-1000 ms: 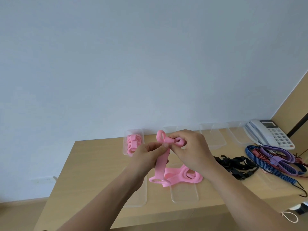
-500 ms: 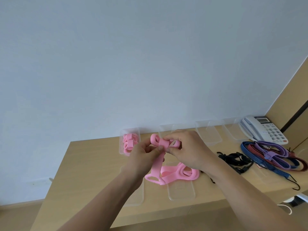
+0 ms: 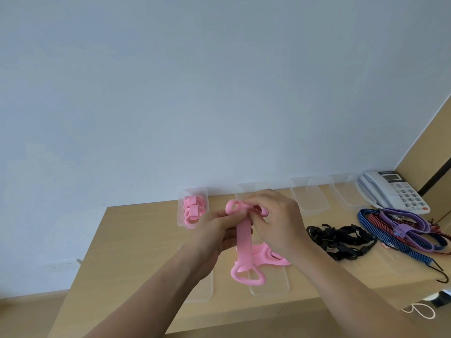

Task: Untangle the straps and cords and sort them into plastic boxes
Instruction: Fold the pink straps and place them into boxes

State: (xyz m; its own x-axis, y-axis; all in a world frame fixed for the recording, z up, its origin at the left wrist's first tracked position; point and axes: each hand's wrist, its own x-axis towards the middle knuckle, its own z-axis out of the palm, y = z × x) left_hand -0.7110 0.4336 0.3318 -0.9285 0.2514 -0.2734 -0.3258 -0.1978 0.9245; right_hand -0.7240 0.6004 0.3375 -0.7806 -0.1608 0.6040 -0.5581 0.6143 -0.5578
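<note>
— Since a moment ago our pink strap [image 3: 244, 237] hangs straighter below our hands, its end loop dangling above the counter [image 3: 136, 240].
— We pinch its twisted top: left hand [image 3: 214, 230] at the stem, right hand [image 3: 275, 223] curled on a loop.
— It looks light, soft, stretchy; we judge a grip beside the twist works best, pulling gently.

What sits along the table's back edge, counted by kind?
Box holding pink straps: 1
Empty-looking boxes: 3 (one partly hidden)
Phone: 1
Total: 5
</note>
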